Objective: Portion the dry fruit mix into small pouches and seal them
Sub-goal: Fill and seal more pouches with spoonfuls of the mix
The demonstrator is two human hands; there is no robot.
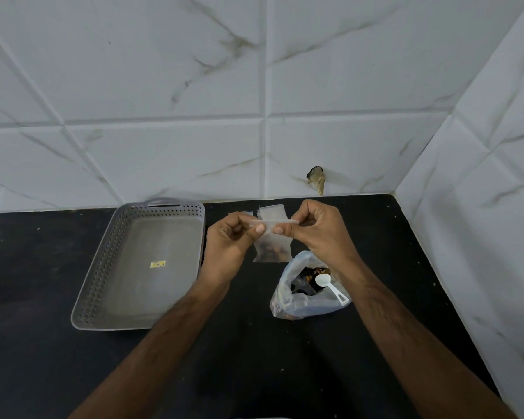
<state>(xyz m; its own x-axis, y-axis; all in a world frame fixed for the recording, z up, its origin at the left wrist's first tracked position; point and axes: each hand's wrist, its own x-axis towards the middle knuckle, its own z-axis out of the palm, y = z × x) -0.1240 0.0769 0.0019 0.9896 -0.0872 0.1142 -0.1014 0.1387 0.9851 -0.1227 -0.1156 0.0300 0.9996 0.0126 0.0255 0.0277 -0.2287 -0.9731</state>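
A small clear pouch point(272, 248) with dark dry fruit in its bottom hangs above the black counter. My left hand point(230, 241) pinches its top strip at the left and my right hand point(318, 229) pinches it at the right, thumbs close together at the strip's middle. Below my right wrist lies a large clear bag point(303, 300) of dry fruit mix, mouth open, with a white plastic scoop point(330, 287) resting in it. A few empty small pouches point(270, 212) lie flat on the counter behind my hands, partly hidden.
A grey perforated tray point(103, 267) with a small yellow sticker stands at the left on the counter. White marble-pattern tiled walls close the back and the right side. The black counter point(254, 358) stretches toward me.
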